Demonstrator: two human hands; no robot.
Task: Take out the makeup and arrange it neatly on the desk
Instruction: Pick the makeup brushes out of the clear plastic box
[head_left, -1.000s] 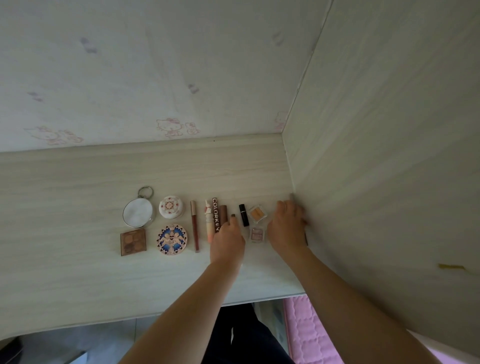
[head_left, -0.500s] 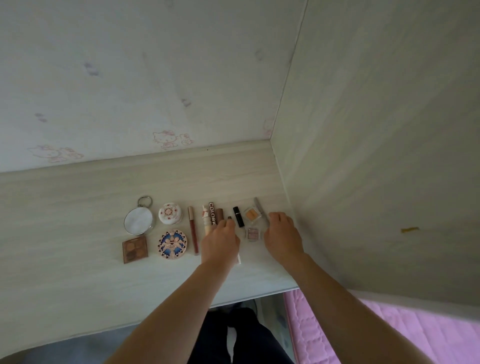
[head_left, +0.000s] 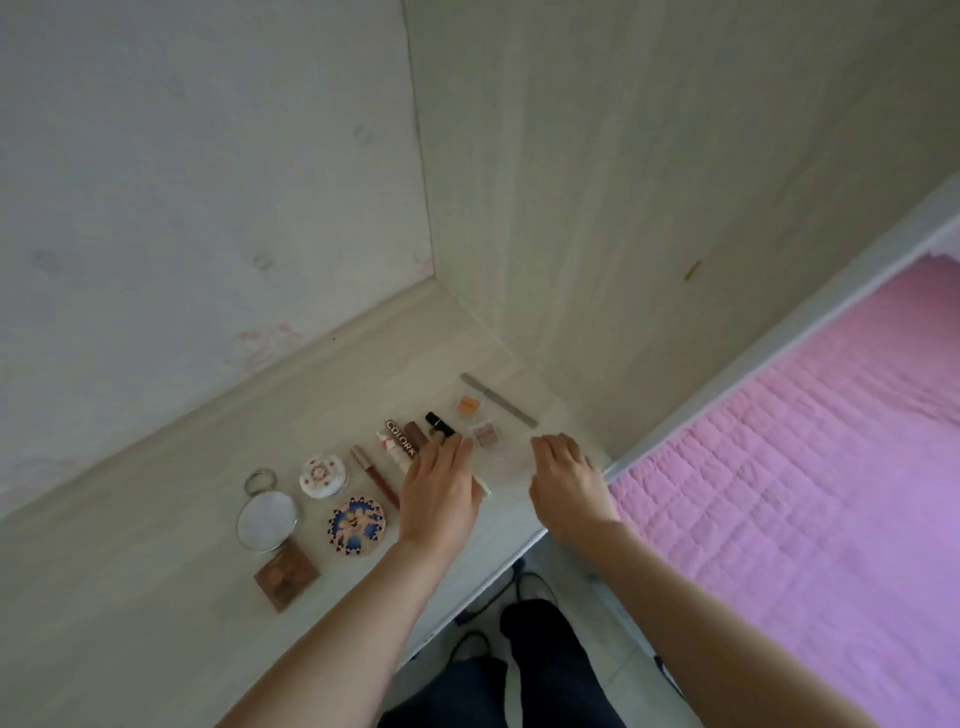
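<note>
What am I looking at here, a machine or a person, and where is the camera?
No machine: a person's two bare hands, filmed by one camera worn on the head, looking down. The left hand lies over the row of makeup, fingers fairly straight; a pale slim item pokes out beneath it, but whether it is held I cannot tell. The right hand hovers relaxed near the desk edge, with nothing visible in its grip. Laid out on the desk are a round mirror, a brown palette, a white compact, a blue patterned compact, several tubes including a black lipstick, two small square pots and a grey stick. A pink quilt lies to the right.
</note>
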